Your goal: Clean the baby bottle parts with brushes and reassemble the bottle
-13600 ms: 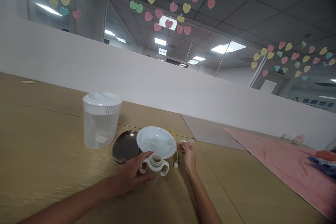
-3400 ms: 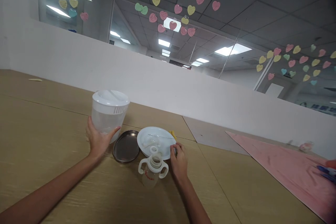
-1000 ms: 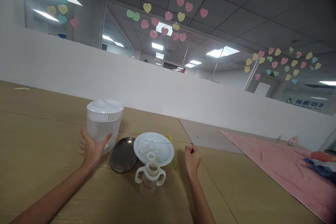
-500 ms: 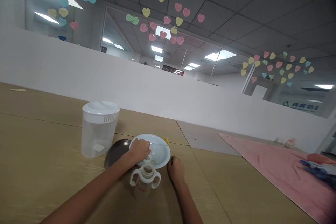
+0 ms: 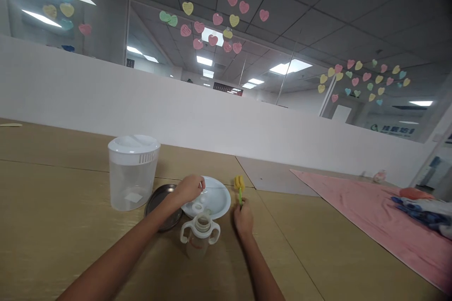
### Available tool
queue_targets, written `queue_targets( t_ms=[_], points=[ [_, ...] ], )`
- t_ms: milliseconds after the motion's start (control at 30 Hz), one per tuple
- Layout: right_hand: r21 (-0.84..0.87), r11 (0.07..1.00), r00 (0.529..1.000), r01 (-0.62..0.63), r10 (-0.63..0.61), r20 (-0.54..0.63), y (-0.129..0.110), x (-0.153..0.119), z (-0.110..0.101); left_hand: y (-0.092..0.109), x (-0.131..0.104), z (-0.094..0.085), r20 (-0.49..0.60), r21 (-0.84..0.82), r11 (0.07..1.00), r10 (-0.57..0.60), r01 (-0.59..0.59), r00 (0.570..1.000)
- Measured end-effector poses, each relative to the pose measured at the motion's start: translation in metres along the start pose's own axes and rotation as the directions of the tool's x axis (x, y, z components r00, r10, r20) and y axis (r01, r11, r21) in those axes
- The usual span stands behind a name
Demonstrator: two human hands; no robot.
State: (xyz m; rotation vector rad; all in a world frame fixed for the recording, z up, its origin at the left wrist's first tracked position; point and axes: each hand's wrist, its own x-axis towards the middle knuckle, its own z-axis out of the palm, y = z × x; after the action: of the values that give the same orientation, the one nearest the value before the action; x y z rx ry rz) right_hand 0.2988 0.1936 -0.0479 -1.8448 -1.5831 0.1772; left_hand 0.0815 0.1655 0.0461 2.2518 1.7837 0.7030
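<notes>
My left hand (image 5: 191, 189) is closed above the left part of a white plate (image 5: 221, 201); what its fingers hold, if anything, is too small to name. Small white and clear parts lie on the plate, among them a white ring (image 5: 197, 207) at its near edge. To the right of the plate my right hand (image 5: 243, 218) grips the green handle of a brush with a yellow sponge head (image 5: 239, 182), which points away from me. An open clear bottle with a white two-handled collar (image 5: 202, 226) stands upright in front of the plate.
A dark round tray (image 5: 152, 204) lies left of the plate, partly under my left forearm. Behind it stands a clear bucket with a white lid (image 5: 133, 174). A pink cloth (image 5: 356, 202) with blue and white fabric covers the table's right side, below a white wall (image 5: 197, 117).
My right hand has moved right with the brush, whose yellow head now shows beside the plate. My left hand has risen a little from the plate. The camera view has shifted slightly.
</notes>
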Motion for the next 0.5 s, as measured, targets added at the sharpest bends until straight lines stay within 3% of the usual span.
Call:
queue_targets(
  t_ms=[100, 167, 200, 267, 367, 433, 500],
  points=[
    [0.067, 0.997, 0.997, -0.027, 0.031, -0.068, 0.000, 0.000, -0.004, 0.000, 0.002, -0.014, -0.021, -0.106, 0.994, 0.008, -0.010, 1.000],
    [0.114, 0.993, 0.988, 0.004, 0.014, -0.154, -0.003, 0.000, -0.007, 0.001, 0.001, -0.021, -0.011, -0.292, 0.956, 0.007, -0.010, 1.000],
    [0.124, 0.992, 0.979, 0.038, -0.012, -0.201, -0.005, -0.001, -0.008, 0.002, 0.001, -0.024, -0.001, -0.438, 0.899, -0.005, 0.004, 1.000],
    [0.118, 0.984, 0.952, 0.135, -0.096, -0.290, -0.008, -0.003, -0.010, 0.007, -0.001, -0.027, 0.027, -0.743, 0.668, -0.050, 0.054, 0.998],
    [0.087, 0.935, 0.869, 0.343, -0.280, -0.408, -0.013, -0.007, -0.009, 0.016, -0.005, -0.030, 0.073, -0.948, 0.305, -0.069, 0.091, 0.995],
    [0.042, 0.871, 0.789, 0.490, -0.422, -0.447, -0.015, -0.011, -0.007, 0.022, -0.007, -0.031, 0.087, -0.977, 0.194, -0.036, 0.092, 0.996],
    [-0.003, 0.788, 0.698, 0.616, -0.547, -0.462, -0.017, -0.014, -0.006, 0.028, -0.009, -0.031, 0.081, -0.982, 0.173, 0.021, 0.076, 0.997]
  ],
)
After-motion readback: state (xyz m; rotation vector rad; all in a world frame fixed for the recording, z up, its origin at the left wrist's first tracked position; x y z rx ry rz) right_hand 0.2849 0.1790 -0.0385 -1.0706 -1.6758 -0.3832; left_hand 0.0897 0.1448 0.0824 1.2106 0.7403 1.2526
